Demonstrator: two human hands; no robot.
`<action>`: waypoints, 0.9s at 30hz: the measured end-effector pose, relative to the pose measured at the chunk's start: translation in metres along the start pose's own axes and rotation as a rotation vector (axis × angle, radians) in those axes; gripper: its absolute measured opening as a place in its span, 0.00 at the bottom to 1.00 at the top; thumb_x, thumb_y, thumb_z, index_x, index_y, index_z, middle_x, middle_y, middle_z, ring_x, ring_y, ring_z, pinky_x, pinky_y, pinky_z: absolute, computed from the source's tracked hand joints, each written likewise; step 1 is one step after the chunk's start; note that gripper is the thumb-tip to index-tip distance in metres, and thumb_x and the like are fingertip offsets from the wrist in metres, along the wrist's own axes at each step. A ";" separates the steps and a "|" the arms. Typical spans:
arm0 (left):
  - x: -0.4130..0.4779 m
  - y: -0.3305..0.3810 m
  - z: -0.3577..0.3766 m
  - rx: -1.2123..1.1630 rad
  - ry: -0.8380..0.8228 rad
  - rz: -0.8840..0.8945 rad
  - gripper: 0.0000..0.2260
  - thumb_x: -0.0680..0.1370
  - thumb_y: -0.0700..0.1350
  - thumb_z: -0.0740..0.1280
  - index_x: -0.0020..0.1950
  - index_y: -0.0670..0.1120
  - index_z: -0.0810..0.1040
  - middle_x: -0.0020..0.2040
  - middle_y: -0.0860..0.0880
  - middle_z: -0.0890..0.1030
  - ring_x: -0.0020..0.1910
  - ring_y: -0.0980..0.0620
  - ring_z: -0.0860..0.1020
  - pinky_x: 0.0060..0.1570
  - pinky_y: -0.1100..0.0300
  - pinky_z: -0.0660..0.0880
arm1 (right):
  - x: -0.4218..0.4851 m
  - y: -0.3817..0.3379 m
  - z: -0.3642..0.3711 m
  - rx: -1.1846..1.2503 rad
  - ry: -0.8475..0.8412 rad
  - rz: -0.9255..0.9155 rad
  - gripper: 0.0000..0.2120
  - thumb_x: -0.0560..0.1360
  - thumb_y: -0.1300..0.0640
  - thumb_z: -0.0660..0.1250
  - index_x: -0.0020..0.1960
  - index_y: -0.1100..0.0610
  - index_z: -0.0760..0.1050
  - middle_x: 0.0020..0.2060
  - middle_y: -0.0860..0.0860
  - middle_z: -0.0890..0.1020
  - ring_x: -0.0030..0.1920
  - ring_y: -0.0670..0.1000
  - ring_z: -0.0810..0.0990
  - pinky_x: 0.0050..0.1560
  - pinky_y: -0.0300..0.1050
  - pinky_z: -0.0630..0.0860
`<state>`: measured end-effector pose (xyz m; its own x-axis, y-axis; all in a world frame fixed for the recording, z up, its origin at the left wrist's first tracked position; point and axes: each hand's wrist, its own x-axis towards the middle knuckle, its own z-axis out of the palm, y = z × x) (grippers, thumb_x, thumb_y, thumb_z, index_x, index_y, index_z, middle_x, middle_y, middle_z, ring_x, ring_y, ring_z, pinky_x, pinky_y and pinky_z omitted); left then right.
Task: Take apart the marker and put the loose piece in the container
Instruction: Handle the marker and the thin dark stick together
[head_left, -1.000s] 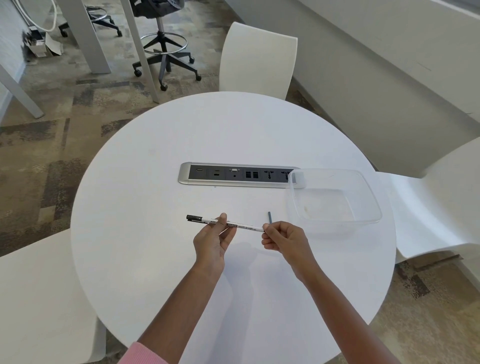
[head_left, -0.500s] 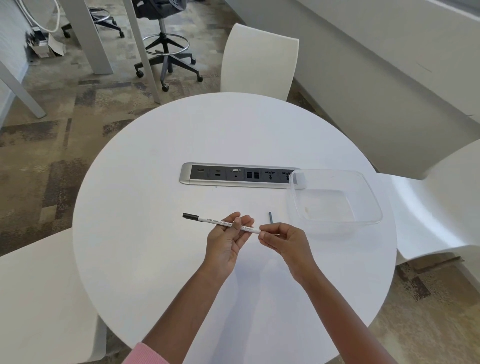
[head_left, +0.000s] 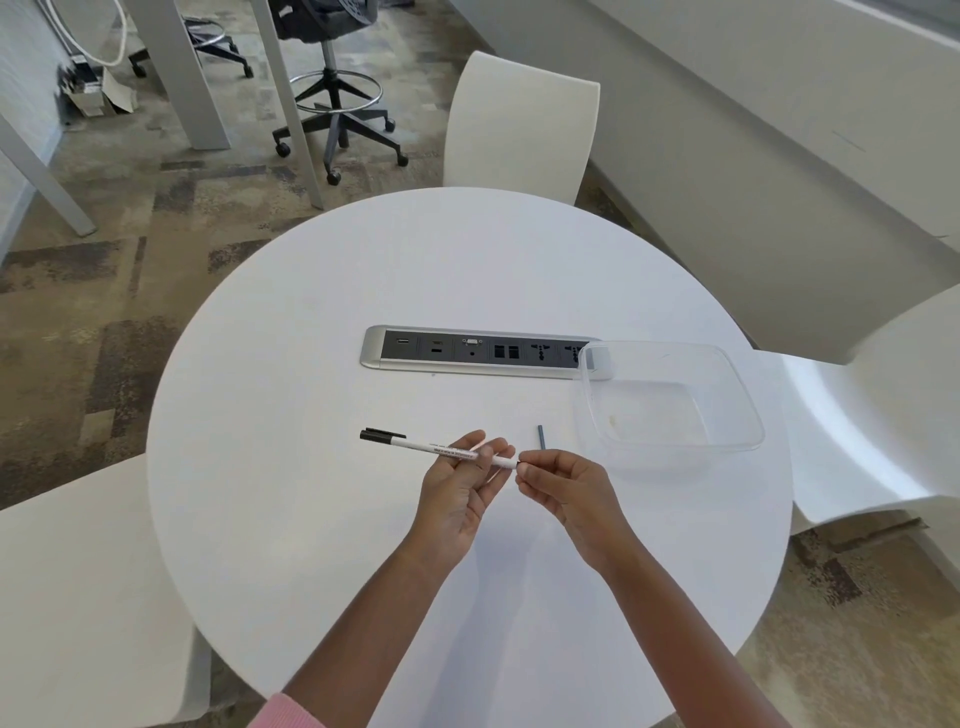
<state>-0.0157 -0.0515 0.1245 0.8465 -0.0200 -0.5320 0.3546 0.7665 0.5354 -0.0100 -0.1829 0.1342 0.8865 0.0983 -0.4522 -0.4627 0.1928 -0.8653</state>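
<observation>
A white marker (head_left: 415, 444) with a black cap at its left end is held level above the round white table (head_left: 311, 519). My left hand (head_left: 460, 491) holds its barrel, fingers wrapped under it. My right hand (head_left: 563, 486) pinches the marker's right end with thumb and forefinger. A short dark grey stick (head_left: 541, 437) lies on the table just beyond my right hand. The clear plastic container (head_left: 737, 410) stands to the right of it, with nothing in it.
A silver power and socket strip (head_left: 467, 353) is set into the table's middle, its right end under the container's corner. White chairs (head_left: 519, 124) stand at the far side, the right and the near left. An office stool stands on the carpet beyond.
My left hand has slid along the barrel toward the right end and its fingers have spread. The marker has shifted slightly left. The right hand still pinches the end.
</observation>
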 end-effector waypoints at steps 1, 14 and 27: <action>-0.001 -0.001 0.000 0.014 -0.007 -0.011 0.06 0.78 0.32 0.60 0.51 0.40 0.73 0.39 0.44 0.84 0.42 0.49 0.83 0.45 0.62 0.80 | 0.000 0.000 0.000 0.012 -0.015 0.005 0.05 0.71 0.69 0.66 0.44 0.63 0.79 0.36 0.53 0.83 0.37 0.47 0.82 0.41 0.34 0.79; 0.002 -0.002 0.001 0.081 0.031 0.022 0.04 0.77 0.33 0.62 0.46 0.39 0.76 0.34 0.46 0.84 0.35 0.53 0.84 0.40 0.63 0.81 | 0.000 0.000 0.002 -0.167 0.024 -0.100 0.03 0.71 0.68 0.67 0.43 0.63 0.79 0.34 0.54 0.81 0.33 0.44 0.81 0.39 0.33 0.79; 0.002 0.002 0.004 0.131 0.093 0.053 0.03 0.75 0.33 0.64 0.43 0.38 0.76 0.34 0.44 0.83 0.33 0.52 0.83 0.39 0.62 0.81 | 0.002 -0.002 0.005 -0.342 -0.019 -0.162 0.07 0.73 0.65 0.66 0.37 0.57 0.77 0.30 0.52 0.79 0.28 0.41 0.78 0.35 0.33 0.77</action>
<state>-0.0114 -0.0522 0.1266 0.8272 0.0827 -0.5559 0.3640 0.6747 0.6420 -0.0078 -0.1787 0.1360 0.9467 0.1119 -0.3020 -0.2874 -0.1297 -0.9490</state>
